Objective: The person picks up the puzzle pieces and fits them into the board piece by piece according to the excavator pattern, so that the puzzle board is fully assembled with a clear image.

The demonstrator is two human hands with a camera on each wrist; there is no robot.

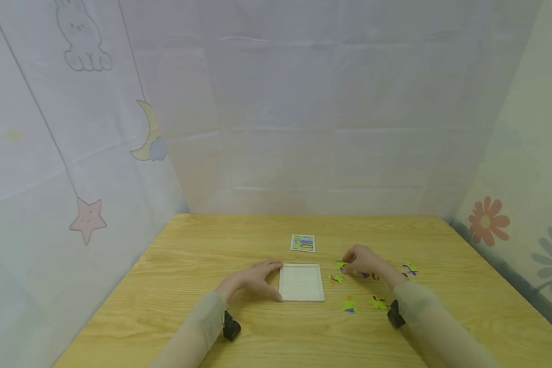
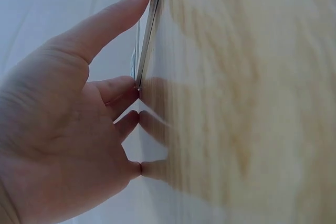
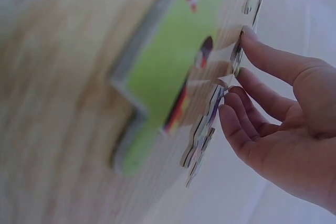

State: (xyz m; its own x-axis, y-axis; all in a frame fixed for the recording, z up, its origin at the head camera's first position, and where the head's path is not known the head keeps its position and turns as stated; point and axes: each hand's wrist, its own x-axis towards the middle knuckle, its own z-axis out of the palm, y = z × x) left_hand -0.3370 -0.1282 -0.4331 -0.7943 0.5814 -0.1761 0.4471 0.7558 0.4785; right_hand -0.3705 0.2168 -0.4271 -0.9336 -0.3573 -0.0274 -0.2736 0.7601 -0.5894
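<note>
A square white puzzle tray (image 1: 301, 282) lies on the wooden table. My left hand (image 1: 256, 280) is at its left side, thumb at the near corner and fingers by the far one. In the left wrist view, the left thumb and fingertips touch the tray edge (image 2: 148, 38). To the right of the tray, my right hand (image 1: 363, 259) pinches a green puzzle piece (image 1: 340, 265) between thumb and index finger, low over the table. The right wrist view shows that piece edge-on (image 3: 237, 53), mostly hidden by the fingertips. The other right fingers are loosely bent.
Several loose puzzle pieces lie around the right hand: a green and orange one (image 1: 336, 279), a green and blue one (image 1: 349, 304), a green one (image 1: 379, 302) and one farther right (image 1: 410, 269). A small picture card (image 1: 302, 243) lies behind the tray. Cloth walls (image 1: 276, 153) surround the table.
</note>
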